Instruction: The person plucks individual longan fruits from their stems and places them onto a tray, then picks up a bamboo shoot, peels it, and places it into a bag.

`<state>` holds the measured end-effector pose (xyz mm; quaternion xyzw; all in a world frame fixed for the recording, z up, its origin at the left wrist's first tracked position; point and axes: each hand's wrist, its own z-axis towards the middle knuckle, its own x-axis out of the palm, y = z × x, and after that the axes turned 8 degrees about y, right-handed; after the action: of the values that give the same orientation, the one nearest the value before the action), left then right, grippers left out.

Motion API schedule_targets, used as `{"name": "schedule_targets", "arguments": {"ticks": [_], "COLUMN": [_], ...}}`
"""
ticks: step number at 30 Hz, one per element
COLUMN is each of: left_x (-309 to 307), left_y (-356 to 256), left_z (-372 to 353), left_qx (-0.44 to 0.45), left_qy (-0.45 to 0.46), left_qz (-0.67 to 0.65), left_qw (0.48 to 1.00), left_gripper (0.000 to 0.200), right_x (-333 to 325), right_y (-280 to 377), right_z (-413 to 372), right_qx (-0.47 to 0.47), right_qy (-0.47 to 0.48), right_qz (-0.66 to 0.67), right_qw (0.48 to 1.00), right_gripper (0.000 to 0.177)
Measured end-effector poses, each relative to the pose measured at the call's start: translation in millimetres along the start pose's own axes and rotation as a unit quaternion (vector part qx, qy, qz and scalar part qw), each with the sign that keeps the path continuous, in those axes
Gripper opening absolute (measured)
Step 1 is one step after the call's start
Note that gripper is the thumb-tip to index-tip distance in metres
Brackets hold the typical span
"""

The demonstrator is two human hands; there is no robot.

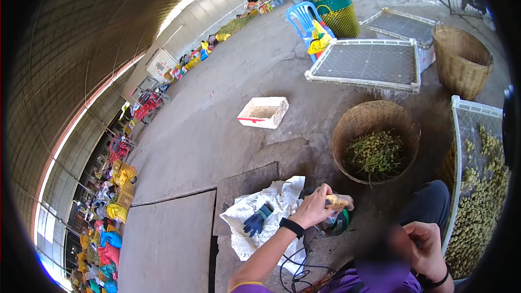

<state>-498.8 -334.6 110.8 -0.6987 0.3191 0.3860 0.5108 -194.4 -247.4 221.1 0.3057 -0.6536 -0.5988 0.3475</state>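
My left hand (315, 209), with a black band at the wrist, reaches forward with its fingers bent around a tan, yellowish thing (339, 202) whose kind I cannot make out. Below it sits a green and dark item (341, 222). A crumpled white woven sack (239, 214) lies beside that arm, with a dark blue glove (255, 224) on it. Close to my body, my right hand (427, 247) is closed, thumb and fingers curled together; a dark blurred patch hides part of what is there.
Ahead stands a wicker basket (347, 125) holding green fruit with stems (377, 152). A mesh tray (458, 157) of small round fruit is at right. White mesh frames (363, 78), another basket (461, 70), a foam box (262, 119) and a blue chair (301, 16) stand farther off. Black cables (296, 271) trail below.
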Motion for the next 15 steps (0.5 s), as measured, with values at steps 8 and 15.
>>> {"name": "schedule_targets", "arguments": {"ticks": [8, 15], "left_x": [53, 65], "left_y": [80, 121], "left_z": [3, -3], "left_qx": [-0.128, -0.296], "left_qy": [-0.013, 0.062], "left_qz": [-0.094, -0.406], "left_qw": [0.987, 0.863], "left_gripper": [0.042, 0.033], "right_x": [-20, -63], "right_y": [-7, -31], "right_z": [-2, -23], "right_qx": [0.030, 0.029], "right_qy": [-0.035, -0.126], "right_qz": [-0.096, -0.076], "right_qw": [0.994, 0.989], "right_gripper": [0.010, 0.014]}}
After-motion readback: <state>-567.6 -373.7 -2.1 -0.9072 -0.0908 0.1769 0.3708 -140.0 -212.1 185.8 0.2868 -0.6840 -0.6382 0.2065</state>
